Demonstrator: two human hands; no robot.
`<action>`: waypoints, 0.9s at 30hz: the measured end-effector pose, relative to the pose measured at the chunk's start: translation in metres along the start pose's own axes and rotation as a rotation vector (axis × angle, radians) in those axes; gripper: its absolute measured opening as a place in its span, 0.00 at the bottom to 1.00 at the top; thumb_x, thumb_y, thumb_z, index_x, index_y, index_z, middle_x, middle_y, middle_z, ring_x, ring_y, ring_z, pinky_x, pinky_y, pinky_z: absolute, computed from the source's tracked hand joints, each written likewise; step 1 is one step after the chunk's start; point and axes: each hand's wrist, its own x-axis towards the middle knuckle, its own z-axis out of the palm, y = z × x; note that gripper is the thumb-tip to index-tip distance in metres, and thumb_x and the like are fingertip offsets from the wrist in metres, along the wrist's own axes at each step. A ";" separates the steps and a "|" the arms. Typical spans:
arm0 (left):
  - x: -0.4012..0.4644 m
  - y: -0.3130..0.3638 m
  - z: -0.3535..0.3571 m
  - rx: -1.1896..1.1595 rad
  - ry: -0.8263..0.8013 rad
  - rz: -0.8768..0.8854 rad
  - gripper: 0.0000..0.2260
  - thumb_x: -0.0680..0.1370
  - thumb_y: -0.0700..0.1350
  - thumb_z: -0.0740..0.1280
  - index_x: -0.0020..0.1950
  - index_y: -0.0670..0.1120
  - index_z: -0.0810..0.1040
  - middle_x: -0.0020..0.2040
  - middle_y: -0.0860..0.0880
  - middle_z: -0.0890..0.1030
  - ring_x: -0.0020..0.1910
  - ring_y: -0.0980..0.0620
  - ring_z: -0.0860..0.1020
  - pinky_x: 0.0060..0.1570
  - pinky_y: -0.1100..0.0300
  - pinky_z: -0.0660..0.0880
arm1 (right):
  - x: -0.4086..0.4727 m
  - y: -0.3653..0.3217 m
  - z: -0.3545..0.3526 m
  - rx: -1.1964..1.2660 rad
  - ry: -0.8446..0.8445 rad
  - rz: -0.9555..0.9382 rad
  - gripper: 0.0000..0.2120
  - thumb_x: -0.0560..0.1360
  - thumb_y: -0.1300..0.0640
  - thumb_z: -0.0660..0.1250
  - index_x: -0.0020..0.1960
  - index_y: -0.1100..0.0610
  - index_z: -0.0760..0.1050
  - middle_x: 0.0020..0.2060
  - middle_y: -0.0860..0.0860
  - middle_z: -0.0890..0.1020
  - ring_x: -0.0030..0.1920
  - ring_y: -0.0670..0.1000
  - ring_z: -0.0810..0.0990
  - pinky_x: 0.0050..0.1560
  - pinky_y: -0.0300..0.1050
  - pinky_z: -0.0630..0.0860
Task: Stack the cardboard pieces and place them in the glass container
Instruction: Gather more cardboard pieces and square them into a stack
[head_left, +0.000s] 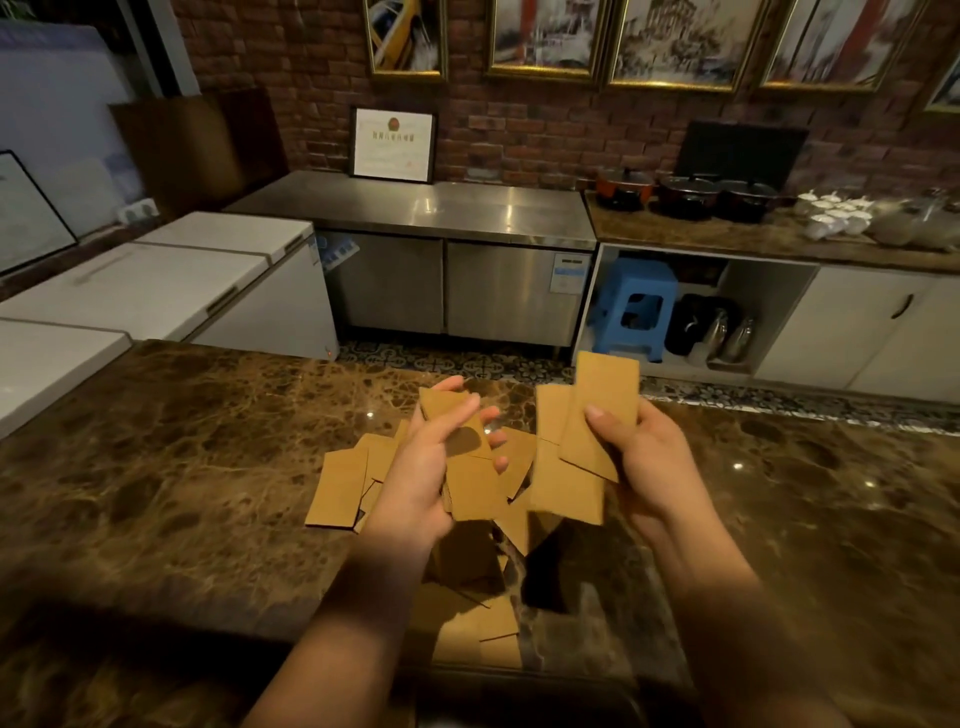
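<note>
Above counter (208, 467), cardboard pieces (587, 441) in both hands' grip

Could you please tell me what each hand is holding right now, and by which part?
Both hold cardboard pieces by their lower halves: the left hand a piece, the right hand two overlapping pieces.

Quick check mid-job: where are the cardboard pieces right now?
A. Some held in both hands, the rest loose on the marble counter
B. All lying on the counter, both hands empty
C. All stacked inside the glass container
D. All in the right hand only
A: the left hand and the right hand each hold cardboard pieces, while more lie scattered on the marble counter.
</note>
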 end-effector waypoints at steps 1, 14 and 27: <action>-0.004 0.001 0.004 0.057 -0.057 0.013 0.21 0.68 0.46 0.78 0.60 0.55 0.81 0.50 0.42 0.87 0.42 0.43 0.85 0.36 0.50 0.81 | -0.005 -0.005 0.010 0.066 -0.066 0.028 0.11 0.78 0.59 0.68 0.60 0.54 0.78 0.49 0.53 0.88 0.51 0.55 0.87 0.49 0.54 0.83; -0.018 0.024 0.006 -0.156 -0.292 0.112 0.22 0.81 0.38 0.58 0.67 0.60 0.77 0.61 0.35 0.82 0.59 0.32 0.81 0.48 0.40 0.81 | -0.023 -0.021 0.037 0.324 -0.201 0.095 0.09 0.81 0.61 0.64 0.57 0.56 0.81 0.45 0.56 0.88 0.44 0.55 0.88 0.39 0.50 0.84; -0.008 0.013 0.004 0.059 -0.102 -0.004 0.28 0.68 0.70 0.67 0.62 0.56 0.81 0.56 0.41 0.86 0.51 0.40 0.85 0.44 0.42 0.82 | -0.031 -0.005 0.037 -0.429 -0.259 -0.623 0.27 0.69 0.70 0.75 0.36 0.35 0.83 0.70 0.31 0.72 0.77 0.37 0.54 0.69 0.35 0.51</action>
